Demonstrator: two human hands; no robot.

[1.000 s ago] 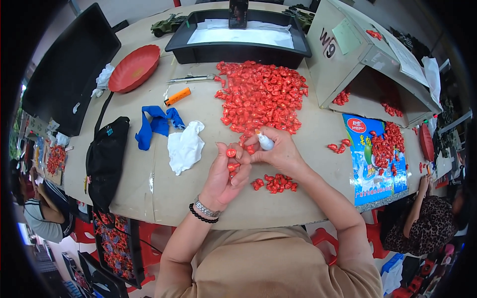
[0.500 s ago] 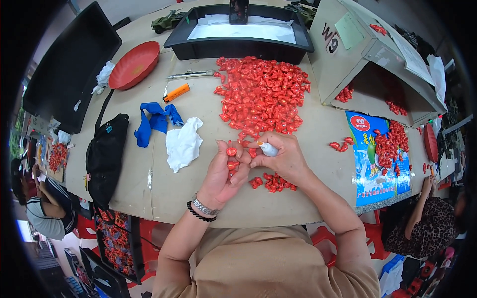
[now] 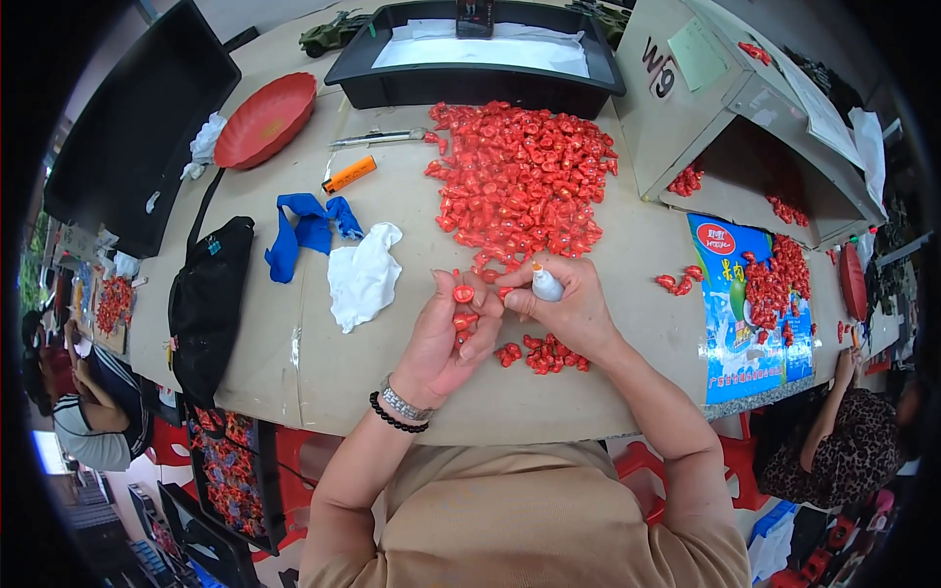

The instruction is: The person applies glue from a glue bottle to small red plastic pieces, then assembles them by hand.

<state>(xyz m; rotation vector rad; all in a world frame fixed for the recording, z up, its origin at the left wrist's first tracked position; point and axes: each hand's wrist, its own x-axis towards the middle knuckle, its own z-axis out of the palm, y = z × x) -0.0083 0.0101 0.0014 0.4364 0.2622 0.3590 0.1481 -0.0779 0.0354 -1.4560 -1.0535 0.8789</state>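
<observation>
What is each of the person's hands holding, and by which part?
The left hand pinches a small red piece at its fingertips, with more red pieces in the palm. The right hand grips a small white bottle around its body.

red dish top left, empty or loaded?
Empty. The red dish shows only its bare inner surface; the red pieces lie piled on the table instead.

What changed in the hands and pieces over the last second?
Almost nothing: the left hand still pinches small red pieces, and the right hand still holds the small white bottle beside them. The big red pile and white cloth lie unmoved.
</observation>
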